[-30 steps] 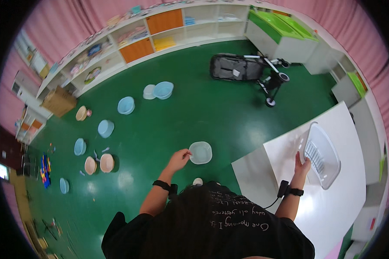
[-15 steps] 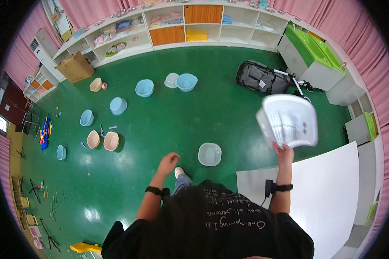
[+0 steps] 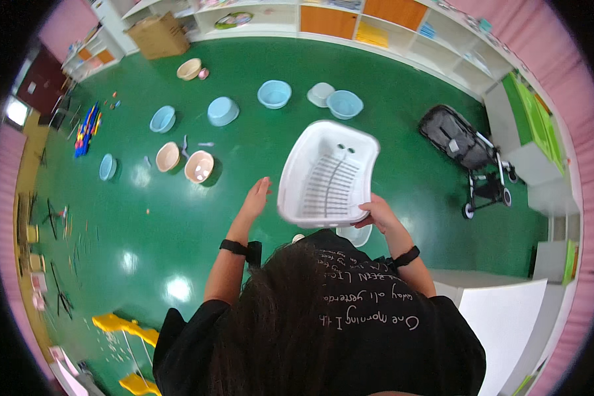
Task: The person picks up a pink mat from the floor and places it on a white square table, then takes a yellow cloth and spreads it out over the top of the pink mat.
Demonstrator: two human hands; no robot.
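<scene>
My right hand (image 3: 377,214) grips the near right rim of a white plastic tub (image 3: 329,175) with a ridged bottom and two dark oval spots at its far end. The tub is held in front of me above the floor, its inside facing up toward me. My left hand (image 3: 256,198) is open beside the tub's left side, fingers stretched out, with a gap between them and the rim. Below the tub, a pale translucent basin (image 3: 356,235) on the floor is partly hidden by the tub and my right hand.
Several blue basins (image 3: 274,94) and two pink basins (image 3: 199,166) lie on the green floor ahead and left, with small spoon-like pieces (image 3: 185,144) near them. A grey stroller (image 3: 465,145) stands right. A white board (image 3: 498,323) lies near right; yellow-legged equipment (image 3: 125,327) near left.
My right hand has brought the white tub from the right to in front of me and turned it. My view has shifted right, and the tub now covers part of the translucent basin.
</scene>
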